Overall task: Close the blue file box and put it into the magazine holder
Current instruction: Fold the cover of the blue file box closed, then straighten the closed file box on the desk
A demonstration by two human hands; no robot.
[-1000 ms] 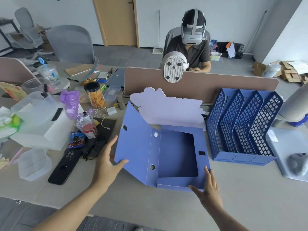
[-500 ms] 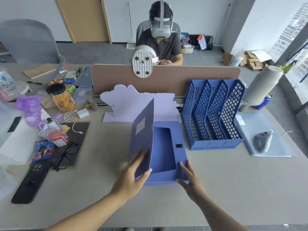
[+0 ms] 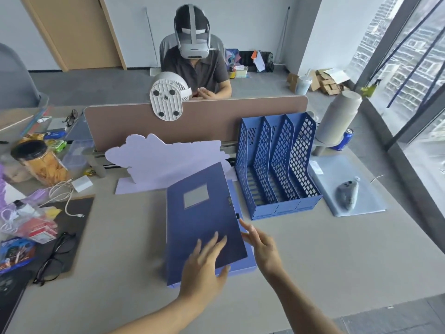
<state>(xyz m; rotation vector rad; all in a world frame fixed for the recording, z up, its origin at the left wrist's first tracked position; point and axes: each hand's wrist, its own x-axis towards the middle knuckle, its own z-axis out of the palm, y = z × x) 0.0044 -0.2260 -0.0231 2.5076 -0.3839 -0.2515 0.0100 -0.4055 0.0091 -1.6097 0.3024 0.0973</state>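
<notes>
The blue file box [image 3: 202, 222] lies flat on the desk in front of me, its lid folded down over the tray but still slightly raised along the right edge. My left hand [image 3: 204, 263] rests flat on the lid's near end, fingers spread and blurred. My right hand [image 3: 262, 249] is open just beside the box's right edge, fingertips near the small black clasp. The blue magazine holder [image 3: 277, 165], with several mesh slots, stands upright to the right of the box, against the desk divider.
A lilac cloud-shaped card [image 3: 159, 160] stands behind the box. A brown divider [image 3: 216, 119] with a white fan [image 3: 167, 100] is behind it; a person sits beyond. Clutter, glasses [image 3: 55, 256] and a jar [image 3: 39, 162] lie left; a grey controller [image 3: 348, 195] lies right.
My left hand swung the lid from upright down onto the tray. My right hand shifted from the box's near edge to its right side. The camera view panned rightwards.
</notes>
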